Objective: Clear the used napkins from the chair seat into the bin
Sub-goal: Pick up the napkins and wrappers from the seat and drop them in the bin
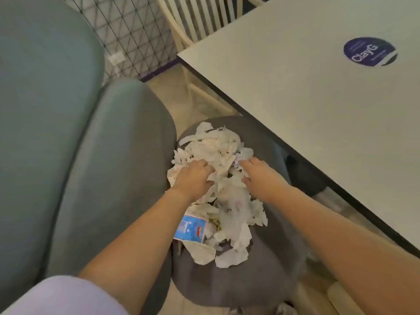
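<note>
A heap of crumpled white used napkins [221,151] covers a grey round chair seat [227,285] below the table edge. A blue and white printed wrapper [192,228] lies at the heap's near left side. My left hand [193,178] rests on the left of the heap with its fingers curled into the paper. On the right side, my right hand [261,176] presses onto the heap with fingers closing around napkins. No bin is in view.
A grey-green cushioned bench seat [109,173] and its backrest [41,87] fill the left. A white table [318,98] with a dark round sticker [369,52] overhangs the chair on the right. A wire mesh panel [129,30] and a white slatted chair [193,19] stand behind.
</note>
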